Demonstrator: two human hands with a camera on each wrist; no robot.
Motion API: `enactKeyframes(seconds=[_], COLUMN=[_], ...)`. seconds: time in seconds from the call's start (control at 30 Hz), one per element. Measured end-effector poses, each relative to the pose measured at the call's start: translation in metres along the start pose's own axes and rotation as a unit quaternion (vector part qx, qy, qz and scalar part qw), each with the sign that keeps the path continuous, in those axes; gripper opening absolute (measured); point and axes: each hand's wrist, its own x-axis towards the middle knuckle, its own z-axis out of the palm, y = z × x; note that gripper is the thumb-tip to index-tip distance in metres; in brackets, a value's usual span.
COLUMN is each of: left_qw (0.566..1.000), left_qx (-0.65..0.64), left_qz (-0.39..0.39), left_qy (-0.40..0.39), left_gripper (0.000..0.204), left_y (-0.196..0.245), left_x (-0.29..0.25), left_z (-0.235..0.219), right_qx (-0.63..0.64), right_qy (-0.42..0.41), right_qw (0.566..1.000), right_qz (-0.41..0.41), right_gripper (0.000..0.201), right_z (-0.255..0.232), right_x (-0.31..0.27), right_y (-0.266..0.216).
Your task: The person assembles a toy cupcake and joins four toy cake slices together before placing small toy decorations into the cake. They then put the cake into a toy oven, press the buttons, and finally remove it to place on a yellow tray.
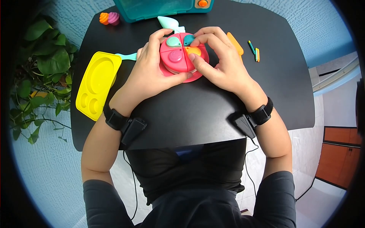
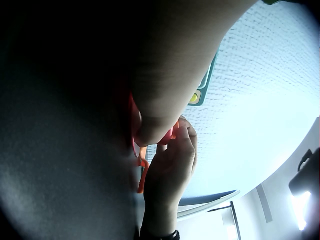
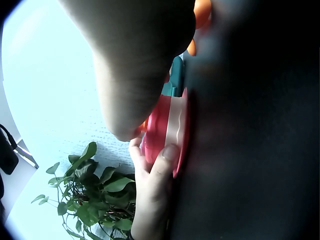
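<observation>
A round pink toy cake in wedges, with pink, mint, teal and orange pieces on top, sits on a pink plate. My left hand curls round the cake's left side, its thumb along the near edge. In the right wrist view that thumb presses the cream-coloured layer of the cake. My right hand pinches the orange piece on the right part of the cake, thumb at its near side. The right fingertips partly hide the teal piece.
A yellow compartment tray and a mint utensil lie left. Behind are a mint scoop, a teal case and small orange and purple toys. An orange piece and thin striped sticks lie right.
</observation>
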Motion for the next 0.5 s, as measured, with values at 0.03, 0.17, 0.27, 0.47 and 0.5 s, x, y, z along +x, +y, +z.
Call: enactKeyframes(seconds=[0.03, 0.17, 0.27, 0.47, 0.5], left_qw=[1.0, 1.0, 0.999, 1.0, 1.0], left_qx=[0.0, 0.016, 0.032, 0.026, 0.028], left_qz=[0.0, 0.001, 0.007, 0.009, 0.01], left_qy=[0.0, -0.015, -0.015, -0.012, -0.012], left_gripper=[0.104, 0.101, 0.1, 0.098, 0.098], left_y=[0.0006, 0.0028, 0.0043, 0.0009, 0.0011], left_x=[0.0001, 0.0, 0.0, 0.0008, 0.0009], left_z=[-0.0006, -0.003, -0.0044, -0.003, -0.0031], right_qx=[0.0, -0.003, -0.004, -0.005, -0.006], right_qy=[0.0, 0.005, 0.008, 0.002, 0.0], right_qw=[1.0, 1.0, 1.0, 1.0, 1.0], right_qz=[0.0, -0.008, -0.019, -0.012, -0.007], right_gripper=[0.034, 0.034, 0.035, 0.039, 0.039], right_z=[0.0001, 0.0009, 0.0005, 0.0023, 0.0026], right_x=[0.0, 0.0002, 0.0007, -0.0011, -0.0015], right_y=[0.0001, 0.0011, 0.0023, 0.004, 0.0039])
